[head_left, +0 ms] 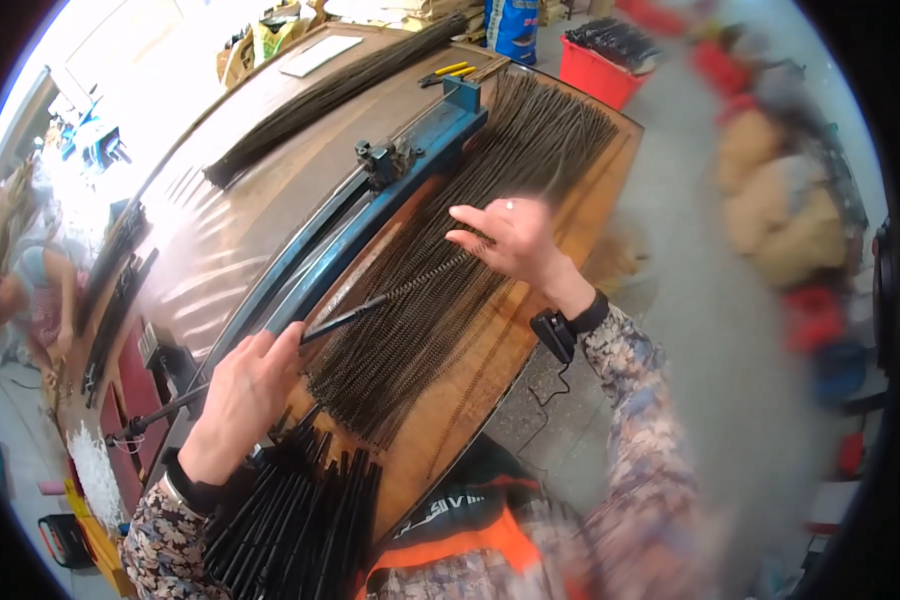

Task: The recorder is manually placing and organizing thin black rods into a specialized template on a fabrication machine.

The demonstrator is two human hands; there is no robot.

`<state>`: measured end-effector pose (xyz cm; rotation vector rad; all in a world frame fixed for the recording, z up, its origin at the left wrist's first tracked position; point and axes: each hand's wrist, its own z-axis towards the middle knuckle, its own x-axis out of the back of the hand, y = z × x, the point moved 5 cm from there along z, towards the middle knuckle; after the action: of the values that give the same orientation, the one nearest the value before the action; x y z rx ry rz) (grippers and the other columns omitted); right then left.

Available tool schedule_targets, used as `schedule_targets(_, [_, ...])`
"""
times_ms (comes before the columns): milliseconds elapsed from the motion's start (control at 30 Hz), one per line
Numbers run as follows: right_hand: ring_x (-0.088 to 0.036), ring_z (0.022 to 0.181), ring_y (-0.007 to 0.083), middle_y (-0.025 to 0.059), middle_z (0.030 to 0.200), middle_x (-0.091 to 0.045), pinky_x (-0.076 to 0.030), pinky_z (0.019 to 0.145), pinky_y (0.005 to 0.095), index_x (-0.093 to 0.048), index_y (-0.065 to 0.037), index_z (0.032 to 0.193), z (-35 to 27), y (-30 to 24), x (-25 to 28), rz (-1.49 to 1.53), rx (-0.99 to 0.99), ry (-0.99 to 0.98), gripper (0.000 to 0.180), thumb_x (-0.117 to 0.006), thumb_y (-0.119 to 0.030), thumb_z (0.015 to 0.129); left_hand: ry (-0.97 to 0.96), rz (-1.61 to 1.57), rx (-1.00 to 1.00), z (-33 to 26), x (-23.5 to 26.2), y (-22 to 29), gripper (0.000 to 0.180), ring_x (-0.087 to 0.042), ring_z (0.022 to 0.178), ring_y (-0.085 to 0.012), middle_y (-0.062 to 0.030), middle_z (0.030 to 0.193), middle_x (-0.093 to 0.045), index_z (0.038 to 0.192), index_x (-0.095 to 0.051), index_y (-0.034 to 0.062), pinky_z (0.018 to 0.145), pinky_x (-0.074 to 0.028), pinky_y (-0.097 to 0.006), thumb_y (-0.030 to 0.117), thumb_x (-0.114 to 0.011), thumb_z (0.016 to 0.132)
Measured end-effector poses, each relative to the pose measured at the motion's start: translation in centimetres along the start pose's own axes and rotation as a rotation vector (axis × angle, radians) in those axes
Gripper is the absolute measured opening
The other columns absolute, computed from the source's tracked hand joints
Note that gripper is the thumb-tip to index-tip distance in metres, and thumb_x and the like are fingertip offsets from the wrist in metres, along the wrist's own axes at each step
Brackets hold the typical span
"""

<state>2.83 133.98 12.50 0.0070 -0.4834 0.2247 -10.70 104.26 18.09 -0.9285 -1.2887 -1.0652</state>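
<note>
My left hand (242, 390) is closed around a thin black tube (342, 320), which slants from the lower left up past my fingers. A long coiled spring (428, 279) lines up with the tube's upper end and runs to my right hand (515, 238). That hand grips the spring with curled fingers, while its thumb and forefinger are slightly apart. Whether the spring goes inside the tube is too small to tell. Beneath both hands lies a wide layer of dark coiled springs (400, 350). A bundle of black tubes (315, 500) sits by my left forearm.
A blue metal rail fixture (315, 275) with a clamp block (382, 165) crosses the wooden table (470, 385). Beyond it lie another spring bundle (320, 105) and yellow-handled pliers (448, 74). A red bin (595, 75) stands behind. Another person (35, 290) works at far left.
</note>
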Motion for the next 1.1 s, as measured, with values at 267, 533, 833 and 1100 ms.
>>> schedule_targets(267, [-0.052,0.056,0.0206,0.0040,0.065,-0.050,-0.044,0.050,0.0323,-0.069,-0.009,0.110,-1.1,-1.3,-1.0,-0.027,-0.061,0.000,0.033,-0.079,-0.018,0.080,-0.038,0.002,-0.023,0.7,-0.5,-0.1,0.050,-0.062,0.080,-0.0298,-0.0101,0.084,-0.058,0.127,-0.053,0.0076,0.068,-0.053,-0.040,0.007,-0.069,0.080])
schedule_targets(533, [-0.058,0.068,0.0244,0.0061,0.078,-0.061,-0.052,0.061,0.0345,-0.064,-0.005,0.122,-1.1,-2.3,-6.3,0.185,-0.125,-0.026,0.047,-0.079,-0.019,0.080,-0.016,-0.036,0.043,1.4,-1.6,-0.5,0.027,-0.062,0.082,-0.0357,-0.0158,0.086,-0.060,0.110,-0.050,0.0026,0.069,-0.052,-0.044,0.004,-0.061,0.085])
schedule_targets(833, [-0.060,0.056,0.0226,0.0062,0.069,-0.063,-0.048,0.051,0.0345,-0.071,-0.009,0.099,-0.5,0.8,-4.0,0.027,-0.173,0.097,0.021,-0.077,-0.015,0.079,0.000,-0.009,0.088,-1.4,-1.1,-1.7,0.023,-0.060,0.075,-0.0353,-0.0139,0.078,-0.055,0.109,-0.056,0.0063,0.064,-0.050,-0.044,0.008,-0.062,0.087])
schedule_targets(1100, [-0.055,0.053,0.0223,0.0046,0.063,-0.055,-0.045,0.048,0.0347,-0.071,-0.009,0.093,-0.4,1.8,-4.3,-0.001,-0.016,0.052,0.018,-0.076,-0.006,0.076,0.028,0.014,0.061,-2.1,-0.8,-0.8,0.033,-0.060,0.076,-0.0343,-0.0126,0.080,-0.055,0.118,-0.057,0.0088,0.063,-0.050,-0.044,0.008,-0.063,0.086])
